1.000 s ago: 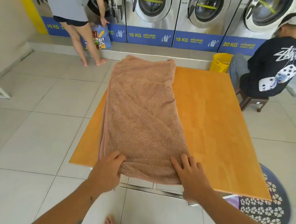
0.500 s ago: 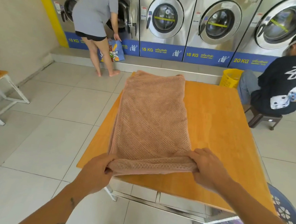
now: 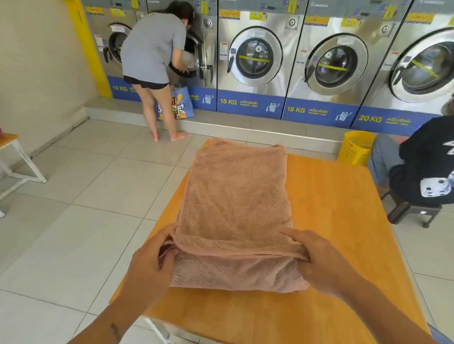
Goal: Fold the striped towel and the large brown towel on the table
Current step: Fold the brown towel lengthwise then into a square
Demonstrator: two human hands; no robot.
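While I am looking down over the table [image 3: 352, 239], I am reading this:
Brown towel [image 3: 234, 194]: lying lengthwise along the table's left side, its near end lifting in a fold.
Left hand [image 3: 153, 262]: fingers curling round the fold's left corner.
Right hand [image 3: 322, 261]: pinching the fold's right corner.

This is a self-service laundromat. A row of steel front-loading washing machines [image 3: 255, 55] stands on a raised step along the back wall, each with a blue band [image 3: 238, 102] marked 10 KG, 15 KG or 20 KG. One person [image 3: 151, 51] leans into an open drum. Another person [image 3: 440, 162] sits on a stool [image 3: 416, 212] beside a yellow laundry basket [image 3: 355, 146]. A wooden desk [image 3: 338, 238] carries a brown towel [image 3: 234, 194].
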